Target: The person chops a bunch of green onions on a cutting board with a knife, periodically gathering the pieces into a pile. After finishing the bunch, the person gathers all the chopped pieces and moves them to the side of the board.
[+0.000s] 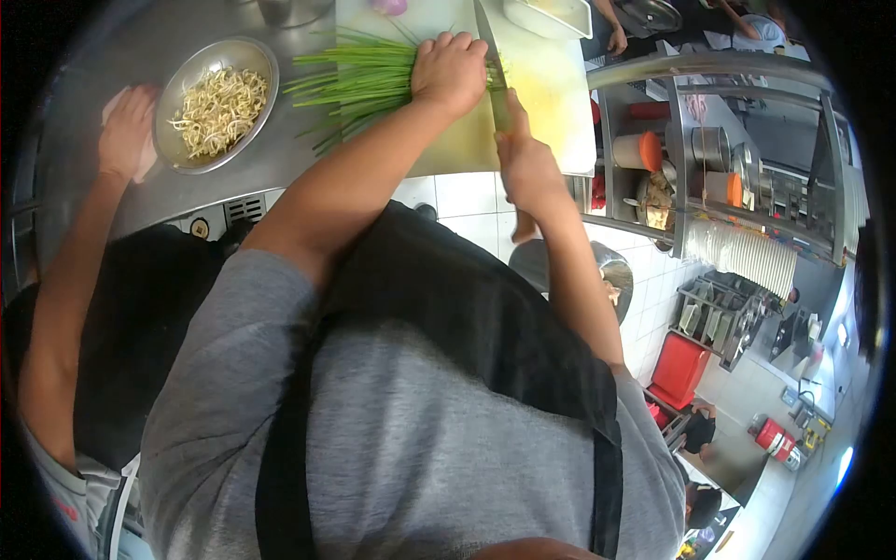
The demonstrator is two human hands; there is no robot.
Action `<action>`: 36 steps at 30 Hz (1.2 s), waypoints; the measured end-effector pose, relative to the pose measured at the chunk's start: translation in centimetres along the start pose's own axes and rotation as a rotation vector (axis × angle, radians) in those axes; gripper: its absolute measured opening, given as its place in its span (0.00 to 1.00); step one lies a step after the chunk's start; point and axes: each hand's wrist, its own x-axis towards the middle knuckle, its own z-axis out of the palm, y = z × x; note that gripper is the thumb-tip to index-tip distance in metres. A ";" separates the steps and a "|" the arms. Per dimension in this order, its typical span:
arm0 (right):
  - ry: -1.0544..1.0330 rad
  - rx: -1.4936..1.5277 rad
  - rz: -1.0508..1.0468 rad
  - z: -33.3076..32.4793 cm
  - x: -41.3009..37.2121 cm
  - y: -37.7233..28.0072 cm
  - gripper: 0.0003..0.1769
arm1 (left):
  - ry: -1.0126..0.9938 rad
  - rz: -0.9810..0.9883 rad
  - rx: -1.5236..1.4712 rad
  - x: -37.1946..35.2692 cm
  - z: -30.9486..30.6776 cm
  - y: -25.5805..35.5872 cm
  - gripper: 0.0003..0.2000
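Observation:
A bunch of long green chives (359, 79) lies across the cutting board (555, 112). My left hand (451, 70) is closed over the bunch near its right end, fingers curled and holding it down. In my right hand (532, 168) is a kitchen knife (493, 51), gripped by its brown handle. The blade points away from me and rests against the cut end of the chives, right beside my left fingertips. Small green bits sit around the blade. Further left stands a metal bowl (271, 98) of bean sprouts (221, 112).
A co-worker's hand (126, 135) holds a pale cloth on the steel counter (177, 201), left of the bowl. A purple onion (389, 6) and a white tub (549, 17) are at the board's far side. A metal shelf rack (691, 65) with containers stands at right.

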 end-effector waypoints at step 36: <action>-0.159 0.133 0.128 -3.9 0.7 -3.5 0.34 | -0.010 -0.008 0.013 0.0 0.5 -0.5 0.08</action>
